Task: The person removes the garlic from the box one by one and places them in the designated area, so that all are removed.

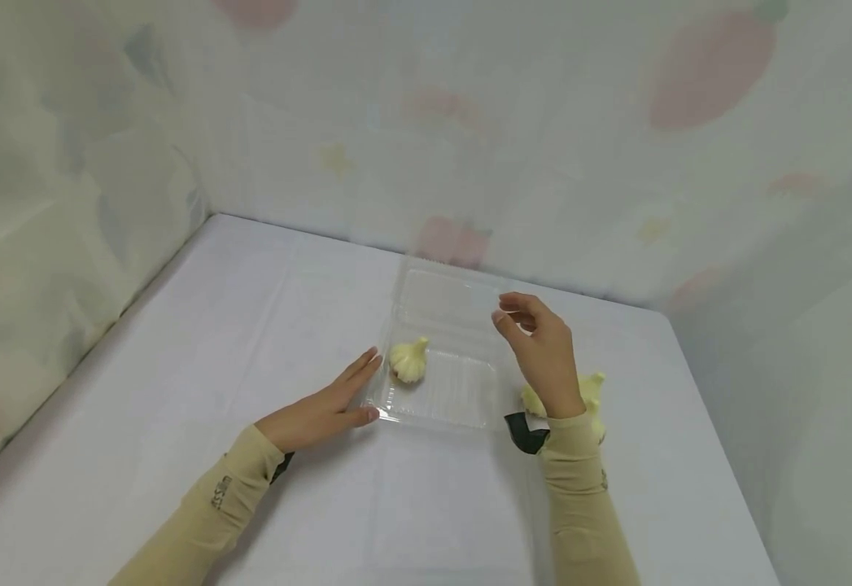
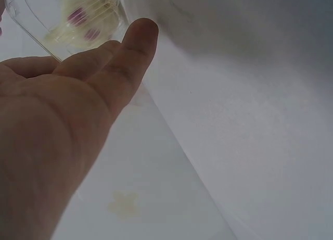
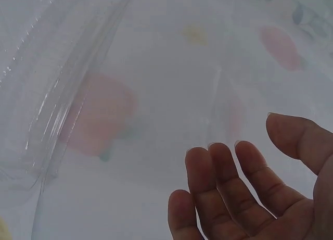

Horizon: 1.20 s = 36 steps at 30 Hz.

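Note:
A clear plastic clamshell container (image 1: 462,395) lies on the table with its lid (image 1: 443,301) raised at the back. One pale garlic bulb (image 1: 408,362) sits inside at the left; the left wrist view shows purple marks on this garlic (image 2: 86,19) through the plastic. Along the container's left side rests my left hand (image 1: 323,413), fingers straight, thumb at the front corner. My right hand (image 1: 545,354) hovers over the container's right side, fingers loosely bent around nothing. In the right wrist view its fingers (image 3: 223,193) are apart from the plastic.
More garlic bulbs (image 1: 592,393) lie right of the container, partly hidden behind my right wrist. White tabletop (image 1: 279,301) surrounds the container. A printed cloth wall (image 1: 543,179) rises behind the table, with further cloth at both sides.

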Available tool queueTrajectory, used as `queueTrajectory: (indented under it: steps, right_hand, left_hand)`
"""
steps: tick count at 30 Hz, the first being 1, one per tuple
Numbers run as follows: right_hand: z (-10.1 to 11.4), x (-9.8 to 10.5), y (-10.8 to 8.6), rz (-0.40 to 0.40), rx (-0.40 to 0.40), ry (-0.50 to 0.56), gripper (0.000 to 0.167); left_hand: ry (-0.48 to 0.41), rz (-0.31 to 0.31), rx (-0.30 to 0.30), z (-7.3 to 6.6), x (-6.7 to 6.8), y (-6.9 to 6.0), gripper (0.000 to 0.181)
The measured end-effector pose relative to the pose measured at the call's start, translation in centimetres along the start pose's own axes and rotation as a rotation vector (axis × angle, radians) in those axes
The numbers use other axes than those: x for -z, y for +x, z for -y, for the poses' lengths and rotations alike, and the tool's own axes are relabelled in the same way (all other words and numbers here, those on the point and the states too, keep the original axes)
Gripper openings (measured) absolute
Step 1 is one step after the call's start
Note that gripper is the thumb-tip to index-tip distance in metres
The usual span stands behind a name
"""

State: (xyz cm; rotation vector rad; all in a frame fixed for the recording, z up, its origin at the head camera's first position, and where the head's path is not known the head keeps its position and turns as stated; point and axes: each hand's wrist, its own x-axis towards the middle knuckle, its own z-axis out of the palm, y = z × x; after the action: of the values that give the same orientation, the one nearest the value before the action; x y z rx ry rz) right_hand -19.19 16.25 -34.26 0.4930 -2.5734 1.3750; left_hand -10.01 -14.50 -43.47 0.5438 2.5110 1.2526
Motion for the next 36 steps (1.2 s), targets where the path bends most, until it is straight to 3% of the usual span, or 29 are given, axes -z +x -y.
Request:
queueTrajectory:
  steps: [20,36]
  right_hand:
    - [-0.8,-2.1,0.6,0.095,-0.077,0.225,0.042]
    - [-1.5,-3.7,0.5,0.172,-0.182,0.25,0.041]
  left_hand:
    - [-0.007,0.012,0.017,-0.5,-0.5,0.7,0.081]
    - [-0.004,0.007,0.0,-0.5,-0.7,0.8,0.082]
